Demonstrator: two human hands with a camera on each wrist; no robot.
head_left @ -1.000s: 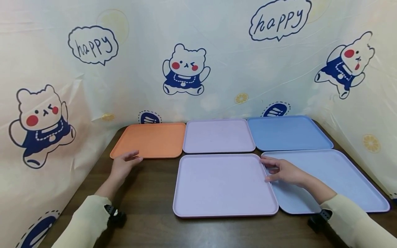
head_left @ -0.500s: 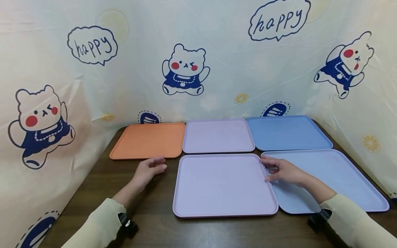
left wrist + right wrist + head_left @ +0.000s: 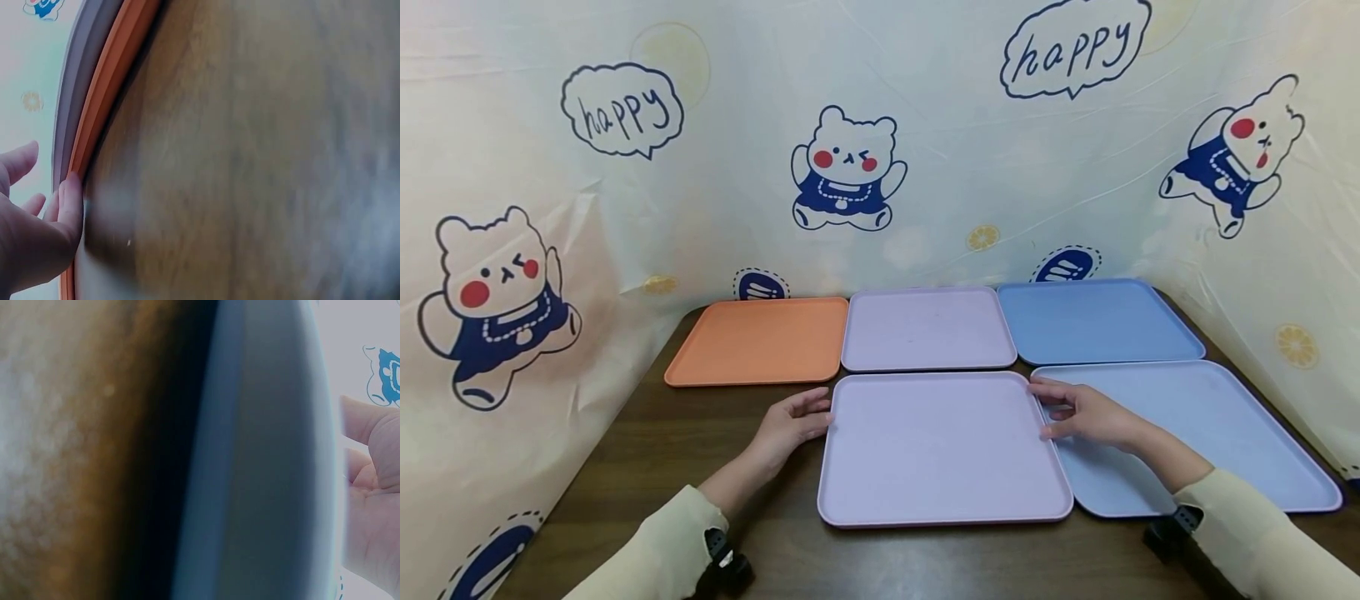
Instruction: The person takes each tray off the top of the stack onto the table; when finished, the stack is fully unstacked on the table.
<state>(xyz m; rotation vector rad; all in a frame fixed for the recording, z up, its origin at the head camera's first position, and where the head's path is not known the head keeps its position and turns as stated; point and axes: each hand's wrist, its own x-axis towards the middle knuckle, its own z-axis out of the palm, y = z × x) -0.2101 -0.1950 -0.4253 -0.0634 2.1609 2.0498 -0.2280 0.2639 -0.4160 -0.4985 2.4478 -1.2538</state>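
My right hand (image 3: 1093, 414) rests at the right edge of the front lavender tray (image 3: 936, 450), fingertips and thumb touching its rim and the pale blue tray (image 3: 1195, 442) under the hand. At its left edge my left hand (image 3: 790, 423) has loosely extended fingertips touching or just beside the rim. In the left wrist view, the left fingers (image 3: 72, 203) lie against an orange rim (image 3: 115, 69) running alongside a lavender-grey rim (image 3: 87, 69). The right wrist view is blurred; part of the right hand (image 3: 375, 487) shows behind a pale rim (image 3: 269, 456).
Behind stand an orange tray (image 3: 763, 342), a second lavender tray (image 3: 928, 329) and a darker blue tray (image 3: 1097, 321), side by side. All lie on a brown wooden table (image 3: 647, 442). A patterned cloth (image 3: 925, 167) hangs at the back and sides.
My left hand has moved right, from the orange tray's front edge to the left edge of the front lavender tray. The right hand and the trays have stayed in place.
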